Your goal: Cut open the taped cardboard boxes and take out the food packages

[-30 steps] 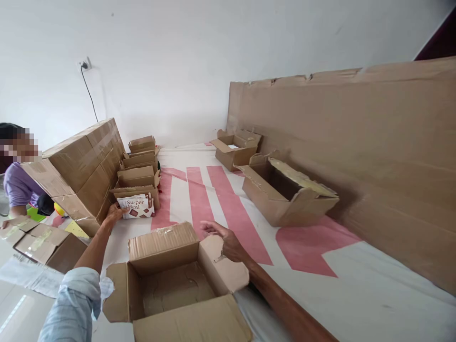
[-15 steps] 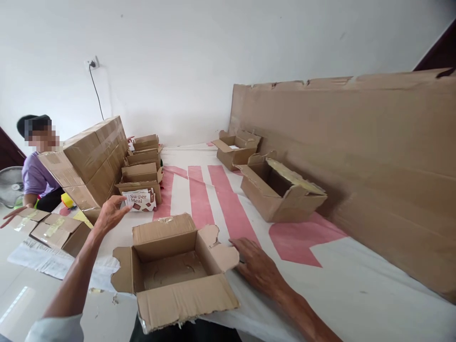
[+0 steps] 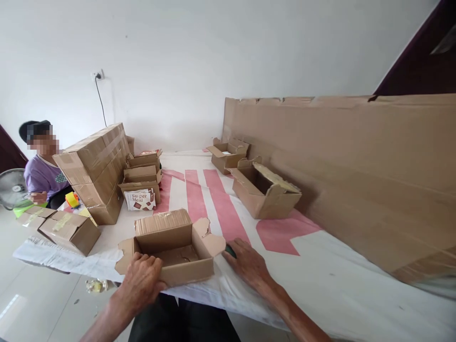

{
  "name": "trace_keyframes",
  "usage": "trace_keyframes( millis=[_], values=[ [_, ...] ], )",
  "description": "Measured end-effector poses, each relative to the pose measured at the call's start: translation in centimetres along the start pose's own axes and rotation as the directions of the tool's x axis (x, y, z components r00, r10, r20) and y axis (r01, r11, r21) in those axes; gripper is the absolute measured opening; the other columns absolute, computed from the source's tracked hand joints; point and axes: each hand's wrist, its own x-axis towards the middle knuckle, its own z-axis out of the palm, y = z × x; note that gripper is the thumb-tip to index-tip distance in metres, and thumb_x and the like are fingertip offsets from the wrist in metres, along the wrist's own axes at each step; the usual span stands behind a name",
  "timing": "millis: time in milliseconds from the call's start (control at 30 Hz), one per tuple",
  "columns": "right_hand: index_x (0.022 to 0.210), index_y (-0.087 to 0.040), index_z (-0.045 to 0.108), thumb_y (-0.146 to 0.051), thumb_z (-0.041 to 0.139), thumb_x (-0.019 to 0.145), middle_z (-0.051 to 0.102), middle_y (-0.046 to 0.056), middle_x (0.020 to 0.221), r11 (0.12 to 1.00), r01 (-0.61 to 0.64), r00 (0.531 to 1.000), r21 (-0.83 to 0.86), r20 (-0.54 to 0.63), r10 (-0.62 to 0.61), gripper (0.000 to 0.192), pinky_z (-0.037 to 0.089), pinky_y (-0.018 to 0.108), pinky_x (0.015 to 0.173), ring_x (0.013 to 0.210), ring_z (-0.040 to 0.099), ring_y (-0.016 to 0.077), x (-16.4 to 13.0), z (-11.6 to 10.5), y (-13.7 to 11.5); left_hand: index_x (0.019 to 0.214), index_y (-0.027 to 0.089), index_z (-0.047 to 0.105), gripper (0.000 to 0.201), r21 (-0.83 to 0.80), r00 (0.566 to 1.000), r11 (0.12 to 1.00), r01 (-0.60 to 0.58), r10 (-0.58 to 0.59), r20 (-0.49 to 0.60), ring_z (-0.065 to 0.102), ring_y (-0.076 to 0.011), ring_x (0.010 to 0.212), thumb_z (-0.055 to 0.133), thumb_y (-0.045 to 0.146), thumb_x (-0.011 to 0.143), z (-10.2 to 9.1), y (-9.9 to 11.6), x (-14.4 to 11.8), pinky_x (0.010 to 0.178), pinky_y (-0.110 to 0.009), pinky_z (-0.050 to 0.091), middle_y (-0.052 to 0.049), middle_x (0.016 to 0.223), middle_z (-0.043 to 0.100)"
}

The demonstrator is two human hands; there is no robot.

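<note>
An open, empty cardboard box (image 3: 167,242) sits at the near edge of the table (image 3: 320,285), its flaps spread. My left hand (image 3: 142,282) lies on the box's near flap and front wall, fingers curled over it. My right hand (image 3: 249,263) rests flat on the cloth just right of the box, covering a small dark green thing (image 3: 230,250) that I cannot identify. A white "Super Meal" packet (image 3: 139,199) stands farther back, in front of a row of small open boxes (image 3: 140,175).
Taped cartons (image 3: 96,166) are stacked at the left. Two open boxes (image 3: 263,190) stand by a long cardboard sheet (image 3: 356,166) along the right. Another person (image 3: 41,171) sits at far left beside a fan (image 3: 12,187). Sealed small boxes (image 3: 67,230) lie at the left edge.
My left hand has drawn back from the Super Meal packet and come down onto the box's front flap. My right hand stayed beside the box. The view pulled back.
</note>
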Motion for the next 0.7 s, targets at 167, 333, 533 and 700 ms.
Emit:
trace_keyframes(
  millis=[167, 333, 533, 700],
  values=[
    [0.111, -0.020, 0.075, -0.029, 0.052, 0.100, 0.074, 0.011, 0.110, 0.999, -0.015, 1.000, -0.048, -0.010, 0.014, 0.026, 0.048, 0.036, 0.091, 0.108, 0.068, 0.0281, 2.5, 0.7, -0.1, 0.095, 0.020, 0.068, 0.010, 0.099, 0.999, 0.995, 0.024, -0.021, -0.040, 0.070, -0.0349, 0.106, 0.073, 0.016, 0.087, -0.6, -0.8, 2.1, 0.098, -0.048, 0.047, -0.013, 0.102, 0.076],
    [0.119, -0.020, 0.074, -0.017, 0.055, 0.094, 0.074, 0.013, 0.112, 0.981, -0.013, 0.996, -0.195, -0.084, -0.004, 0.032, 0.048, 0.040, 0.091, 0.108, 0.066, 0.0304, 3.0, 2.4, -0.6, 0.115, 0.023, 0.070, 0.036, 0.016, 0.974, 0.999, 0.028, -0.023, -0.225, 0.066, -0.0353, 0.116, 0.083, 0.018, 0.082, 0.6, -1.6, 2.0, 0.112, -0.054, 0.042, -0.012, 0.115, 0.075],
    [0.117, -0.019, 0.071, -0.021, 0.056, 0.094, 0.073, 0.014, 0.112, 0.975, 0.019, 0.976, -0.223, -0.206, -0.066, 0.028, 0.048, 0.043, 0.091, 0.108, 0.065, 0.0333, 1.9, 3.8, 0.0, 0.137, 0.027, 0.066, 0.070, -0.198, 0.915, 0.980, 0.013, -0.091, -0.392, 0.062, -0.0397, 0.130, 0.096, 0.032, 0.075, 3.1, -1.3, 0.7, 0.124, -0.065, 0.031, -0.012, 0.129, 0.073],
    [0.102, -0.022, 0.070, -0.023, 0.054, 0.097, 0.071, 0.011, 0.101, 0.968, 0.064, 0.963, -0.243, -0.241, -0.124, 0.017, 0.047, 0.042, 0.091, 0.102, 0.065, 0.0317, 1.9, 4.5, 0.8, 0.139, 0.027, 0.066, 0.069, -0.295, 0.854, 0.956, -0.004, -0.151, -0.498, 0.061, -0.0424, 0.135, 0.094, 0.042, 0.078, 4.4, -0.7, 0.0, 0.124, -0.070, 0.030, -0.015, 0.133, 0.073]
  ],
)
